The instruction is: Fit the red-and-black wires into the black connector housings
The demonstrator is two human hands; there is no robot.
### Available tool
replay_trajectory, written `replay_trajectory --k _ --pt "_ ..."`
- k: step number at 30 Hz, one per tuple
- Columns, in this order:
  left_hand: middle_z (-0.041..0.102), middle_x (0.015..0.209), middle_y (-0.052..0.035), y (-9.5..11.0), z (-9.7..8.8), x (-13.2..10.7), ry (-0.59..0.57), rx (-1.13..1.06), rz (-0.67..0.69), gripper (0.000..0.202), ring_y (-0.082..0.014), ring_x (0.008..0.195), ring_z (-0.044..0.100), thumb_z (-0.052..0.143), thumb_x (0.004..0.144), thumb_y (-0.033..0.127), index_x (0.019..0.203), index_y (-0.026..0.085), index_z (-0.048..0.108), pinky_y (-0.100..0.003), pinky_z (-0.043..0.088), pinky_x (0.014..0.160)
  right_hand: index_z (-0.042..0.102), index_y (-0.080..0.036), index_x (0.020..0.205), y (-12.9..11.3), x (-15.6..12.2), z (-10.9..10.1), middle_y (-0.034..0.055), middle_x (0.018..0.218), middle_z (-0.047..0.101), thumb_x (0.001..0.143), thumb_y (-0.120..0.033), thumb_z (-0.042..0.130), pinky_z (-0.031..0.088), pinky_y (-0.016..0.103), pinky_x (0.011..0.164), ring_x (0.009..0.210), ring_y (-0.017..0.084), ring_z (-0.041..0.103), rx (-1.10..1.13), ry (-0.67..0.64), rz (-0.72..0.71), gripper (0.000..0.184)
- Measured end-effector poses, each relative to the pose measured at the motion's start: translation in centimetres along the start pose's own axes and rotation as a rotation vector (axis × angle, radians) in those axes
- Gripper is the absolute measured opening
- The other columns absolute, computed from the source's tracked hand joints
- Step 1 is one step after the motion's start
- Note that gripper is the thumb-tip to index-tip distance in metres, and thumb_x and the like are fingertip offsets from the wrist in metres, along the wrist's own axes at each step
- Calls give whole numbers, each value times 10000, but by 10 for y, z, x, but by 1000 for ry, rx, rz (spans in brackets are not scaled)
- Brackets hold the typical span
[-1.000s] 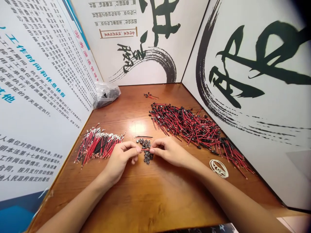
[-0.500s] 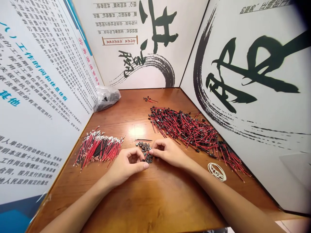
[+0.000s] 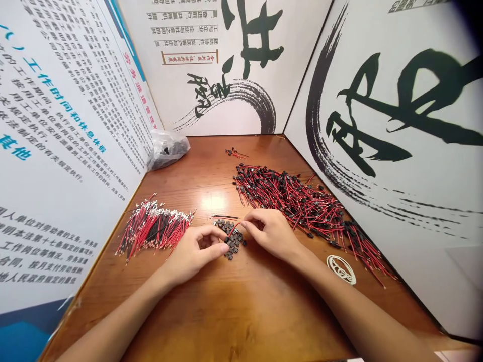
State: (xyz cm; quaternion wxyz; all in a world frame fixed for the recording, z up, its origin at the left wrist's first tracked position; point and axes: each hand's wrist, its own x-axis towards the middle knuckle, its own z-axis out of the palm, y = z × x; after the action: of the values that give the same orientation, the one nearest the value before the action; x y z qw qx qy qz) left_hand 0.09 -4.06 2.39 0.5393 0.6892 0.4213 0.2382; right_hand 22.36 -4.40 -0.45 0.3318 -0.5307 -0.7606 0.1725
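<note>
Between thumb and index finger, my left hand [image 3: 202,247] pinches a small black connector housing [image 3: 227,240]. A short red wire [image 3: 234,229] runs from that housing up to the right, where the fingertips of my right hand [image 3: 266,230] are closed on its other end. Both hands hover over a small heap of black connector housings [image 3: 234,246] on the wooden table. Just behind the heap lie a few loose dark wires [image 3: 224,216].
Left of my hands is a pile of red and black wires with pale tips [image 3: 154,226]. A large pile of wired connectors [image 3: 290,196] spreads along the right. Cream rubber bands [image 3: 341,269] lie by my right forearm. A clear plastic bag [image 3: 169,150] stands back left.
My right hand has moved slightly up and right, and the red wire now shows stretched between both hands. My left hand has risen a little, uncovering more of the heap. The view has shifted slightly.
</note>
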Motion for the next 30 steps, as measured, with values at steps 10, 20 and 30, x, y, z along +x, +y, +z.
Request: replay_trajectory --k 10,20,30 --pt "600 640 -12 -5 -7 8 74 17 -60 222 -131 558 533 636 816 361 818 141 659 -269 423 577 694 -219 970 27 10 -27 82 815 741 907 -429 535 353 304 589 763 282 675 -595 100 467 271" --pt "615 650 -14 -4 -2 9 142 102 -40 173 -141 598 544 607 799 300 754 142 659 -275 426 606 608 -206 1150 5 -2 16 54 981 741 948 -232 475 427 291 702 844 213 685 -345 -76 68 243" --pt "631 652 -13 -2 2 10 107 159 -11 177 -144 602 553 586 806 288 748 143 669 -269 423 601 578 -245 941 -4 17 25 31 957 722 964 -311 447 317 288 596 812 226 670 -465 -173 270 148"
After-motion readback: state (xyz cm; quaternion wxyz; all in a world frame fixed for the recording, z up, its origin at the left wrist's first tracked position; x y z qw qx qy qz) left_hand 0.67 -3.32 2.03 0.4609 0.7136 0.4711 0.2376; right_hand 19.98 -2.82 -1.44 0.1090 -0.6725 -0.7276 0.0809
